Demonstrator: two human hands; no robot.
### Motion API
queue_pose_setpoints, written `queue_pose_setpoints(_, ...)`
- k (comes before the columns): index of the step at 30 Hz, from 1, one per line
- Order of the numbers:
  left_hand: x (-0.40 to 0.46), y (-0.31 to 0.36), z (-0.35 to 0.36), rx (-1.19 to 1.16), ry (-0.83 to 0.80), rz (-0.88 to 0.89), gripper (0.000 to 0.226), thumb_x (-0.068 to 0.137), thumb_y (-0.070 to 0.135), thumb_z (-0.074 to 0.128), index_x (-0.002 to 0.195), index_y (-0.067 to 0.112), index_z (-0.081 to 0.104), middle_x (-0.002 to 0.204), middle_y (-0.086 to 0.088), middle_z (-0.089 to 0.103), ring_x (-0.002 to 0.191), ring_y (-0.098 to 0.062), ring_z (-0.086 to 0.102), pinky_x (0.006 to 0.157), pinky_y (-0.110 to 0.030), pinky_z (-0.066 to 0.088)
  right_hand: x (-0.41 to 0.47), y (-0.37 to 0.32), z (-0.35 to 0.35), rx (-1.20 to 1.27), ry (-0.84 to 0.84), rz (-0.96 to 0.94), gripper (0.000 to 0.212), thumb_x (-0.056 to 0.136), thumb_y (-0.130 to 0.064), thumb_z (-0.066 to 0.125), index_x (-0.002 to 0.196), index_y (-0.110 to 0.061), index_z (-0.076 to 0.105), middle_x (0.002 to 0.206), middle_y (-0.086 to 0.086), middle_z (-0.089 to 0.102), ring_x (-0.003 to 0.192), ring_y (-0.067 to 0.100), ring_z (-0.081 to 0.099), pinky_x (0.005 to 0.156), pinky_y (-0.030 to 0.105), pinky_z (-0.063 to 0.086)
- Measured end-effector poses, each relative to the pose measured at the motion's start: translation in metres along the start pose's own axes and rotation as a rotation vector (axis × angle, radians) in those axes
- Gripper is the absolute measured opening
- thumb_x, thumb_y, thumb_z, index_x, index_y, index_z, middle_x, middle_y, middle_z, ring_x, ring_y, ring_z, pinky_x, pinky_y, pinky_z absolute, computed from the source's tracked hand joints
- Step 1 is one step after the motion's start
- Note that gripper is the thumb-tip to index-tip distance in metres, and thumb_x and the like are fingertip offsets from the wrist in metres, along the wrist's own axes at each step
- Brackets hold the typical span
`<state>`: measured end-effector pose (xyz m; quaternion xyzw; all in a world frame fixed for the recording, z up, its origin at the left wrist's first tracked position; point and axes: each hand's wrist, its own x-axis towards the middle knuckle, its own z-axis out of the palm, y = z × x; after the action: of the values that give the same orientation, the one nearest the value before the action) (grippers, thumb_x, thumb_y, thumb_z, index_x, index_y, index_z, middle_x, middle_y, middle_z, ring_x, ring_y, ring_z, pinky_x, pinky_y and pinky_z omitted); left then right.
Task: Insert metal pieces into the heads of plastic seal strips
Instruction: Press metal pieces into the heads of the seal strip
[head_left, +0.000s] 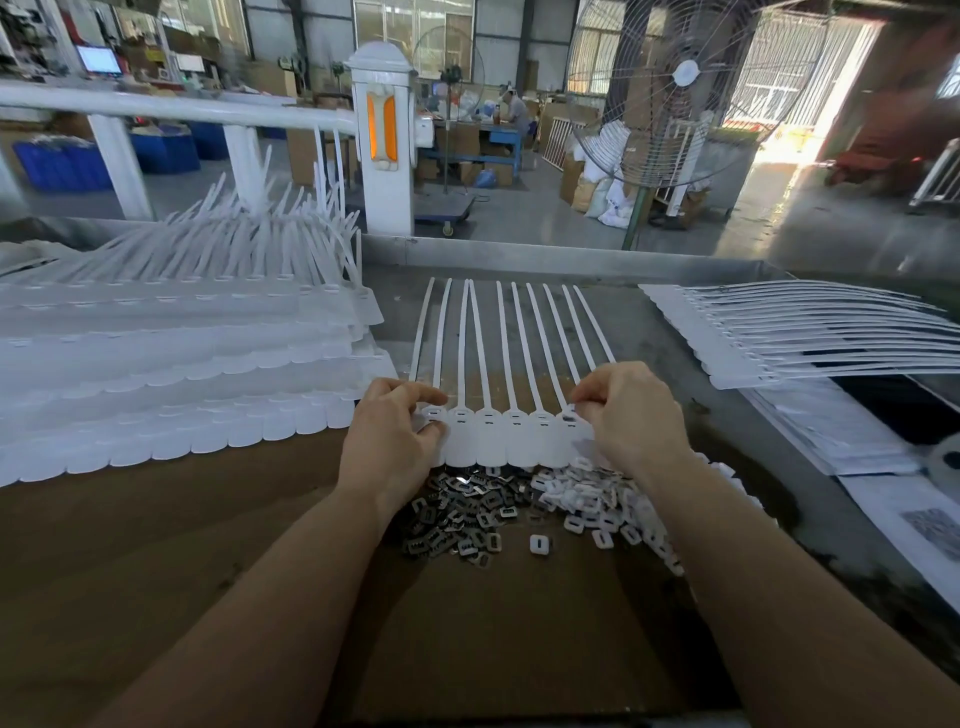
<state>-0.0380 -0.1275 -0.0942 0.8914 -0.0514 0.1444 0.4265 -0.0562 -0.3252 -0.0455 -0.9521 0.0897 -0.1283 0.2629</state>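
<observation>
Head camera: a person works at a factory bench, both hands on a row of white plastic seal strips (498, 436) lying side by side, tails fanned away toward the bench's far edge. The left hand (389, 441) curls its fingers and thumb on the leftmost strip head. The right hand (631, 415) pinches at the head on the row's right end, where a dark piece shows in the slot; whether the fingertips hold a metal piece cannot be told. Just before the strip heads, on brown cardboard (519, 623), lie a heap of metal pieces (457, 514) and, beside it to the right, a heap of small white plastic caps (597, 504). Stacked strips (156, 364) fill the bench's left; another batch (810, 332) lies at right. A large standing fan (675, 93) rises beyond.
</observation>
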Motion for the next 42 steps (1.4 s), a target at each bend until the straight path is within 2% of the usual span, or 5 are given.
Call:
queue_pose_setpoints(8,0.001,0.0,0.0,0.008,0.004,0.003,0.019,0.086,0.015,0.065,0.102,0.026,0.065,0.105,0.007,0.044,0.095,-0.007,0.046,0.083,-0.017,0.036,0.016,0.003,0.007,-0.111,-0.077,0.096,0.015,0.091,-0.017,0.058,0.089,-0.026,0.07,0.102,-0.005,0.067,0.1,0.019,0.056,0.096,0.041,0.028)
queue_pose_setpoints(18,0.0,0.0,0.0,0.003,-0.001,0.008,0.02,0.086,0.016,0.065,0.102,0.026,0.065,0.105,0.006,0.043,0.094,-0.007,0.046,0.083,-0.016,0.036,0.026,0.006,0.016,-0.12,-0.124,0.105,0.015,0.09,-0.011,0.056,0.097,-0.018,0.067,0.1,-0.002,0.067,0.095,0.021,0.058,0.095,0.042,0.039)
queue_pose_setpoints(24,-0.001,0.0,-0.001,0.0,-0.005,0.01,0.019,0.086,0.016,0.065,0.103,0.026,0.065,0.106,0.006,0.044,0.095,-0.007,0.046,0.083,-0.016,0.036,0.028,0.006,0.014,-0.146,-0.128,0.047,0.02,0.087,-0.001,0.057,0.091,-0.016,0.07,0.096,0.001,0.068,0.091,0.02,0.061,0.083,0.038,0.051)
queue_pose_setpoints(35,0.0,0.001,-0.001,0.001,-0.012,0.009,0.019,0.087,0.016,0.064,0.103,0.026,0.065,0.107,0.007,0.044,0.091,-0.003,0.045,0.079,-0.013,0.034,0.025,0.008,0.015,-0.16,-0.045,0.001,0.017,0.085,-0.004,0.061,0.088,-0.018,0.072,0.096,0.001,0.068,0.086,0.019,0.062,0.068,0.026,0.045)
queue_pose_setpoints(42,0.0,0.001,-0.001,0.008,-0.014,0.007,0.018,0.087,0.016,0.064,0.102,0.026,0.065,0.107,0.006,0.044,0.097,-0.007,0.046,0.083,-0.017,0.036,0.019,0.007,0.012,-0.204,-0.07,-0.043,0.026,0.084,0.003,0.057,0.084,-0.017,0.074,0.098,0.001,0.069,0.09,0.02,0.062,0.075,0.03,0.05)
